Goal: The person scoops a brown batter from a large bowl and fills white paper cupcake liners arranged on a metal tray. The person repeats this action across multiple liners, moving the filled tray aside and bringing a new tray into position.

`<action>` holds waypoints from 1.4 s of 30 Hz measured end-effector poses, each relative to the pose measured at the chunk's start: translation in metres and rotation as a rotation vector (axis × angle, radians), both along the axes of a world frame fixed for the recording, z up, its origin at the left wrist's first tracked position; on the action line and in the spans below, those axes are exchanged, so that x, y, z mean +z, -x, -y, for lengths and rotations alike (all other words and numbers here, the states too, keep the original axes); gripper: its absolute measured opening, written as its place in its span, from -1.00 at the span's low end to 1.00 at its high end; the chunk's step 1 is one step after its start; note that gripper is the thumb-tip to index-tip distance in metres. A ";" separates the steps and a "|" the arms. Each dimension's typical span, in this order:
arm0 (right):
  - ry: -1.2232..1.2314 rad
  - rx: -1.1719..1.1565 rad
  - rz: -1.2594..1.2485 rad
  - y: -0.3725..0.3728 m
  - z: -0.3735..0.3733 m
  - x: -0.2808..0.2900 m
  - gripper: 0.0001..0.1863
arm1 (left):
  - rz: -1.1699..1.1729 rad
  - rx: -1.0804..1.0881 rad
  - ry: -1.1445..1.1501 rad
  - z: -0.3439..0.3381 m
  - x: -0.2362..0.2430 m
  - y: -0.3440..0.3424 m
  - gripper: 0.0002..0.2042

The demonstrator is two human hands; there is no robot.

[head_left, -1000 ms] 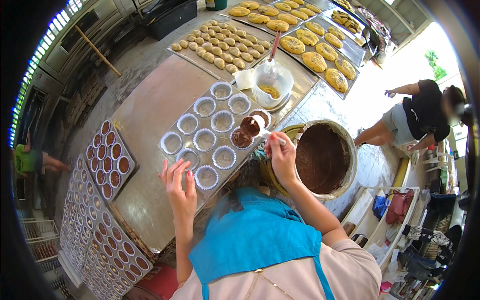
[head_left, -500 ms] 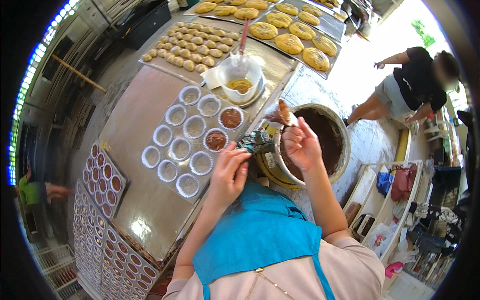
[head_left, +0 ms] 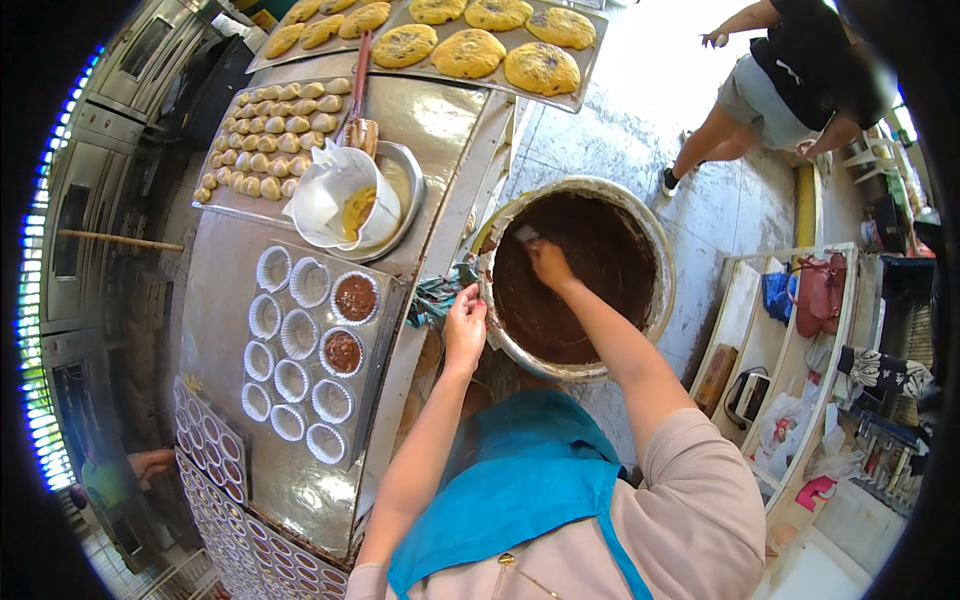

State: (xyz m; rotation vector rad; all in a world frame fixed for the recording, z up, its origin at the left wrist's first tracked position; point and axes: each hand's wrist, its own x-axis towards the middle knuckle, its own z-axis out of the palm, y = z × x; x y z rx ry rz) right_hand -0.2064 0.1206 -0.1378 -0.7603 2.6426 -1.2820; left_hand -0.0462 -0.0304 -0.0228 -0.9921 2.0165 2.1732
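Inside a large round bucket (head_left: 655,225) of dark brown batter (head_left: 600,290), my right hand (head_left: 550,265) is closed on a small white scraper (head_left: 525,234); its far end is sunk in the batter or hidden. My left hand (head_left: 465,330) is by the bucket's near-left rim, fingers loosely bent and a little apart, with nothing seen in them. Left of it, white paper cups (head_left: 299,334) stand in rows on a metal tray (head_left: 367,395). Two cups at the right side hold brown batter (head_left: 343,351); the others look unfilled.
Behind the cups, a white plastic jug (head_left: 325,205) sits in a metal bowl (head_left: 405,200), near a red-handled brush (head_left: 361,90). Trays hold dough pieces (head_left: 270,140) and flat yellow breads (head_left: 470,53). Filled cups (head_left: 215,450) line the left. A person (head_left: 770,90) stands beyond the bucket.
My right hand has gone down into the bucket with the scraper, which carried brown batter before. My left hand has moved from beside the filled cups to the bucket's rim. The view has shifted.
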 end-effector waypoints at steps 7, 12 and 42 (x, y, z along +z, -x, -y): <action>-0.406 0.587 0.353 -0.070 -0.034 0.037 -0.64 | 0.075 0.055 -0.121 -0.001 0.024 0.007 -0.66; -0.210 0.215 0.770 -0.046 -0.065 0.068 -0.53 | 0.017 0.042 -0.016 -0.006 0.021 0.009 -0.66; 1.051 0.071 0.971 -0.066 0.075 0.320 -0.69 | -0.335 -0.012 0.037 0.065 0.170 -0.106 -0.69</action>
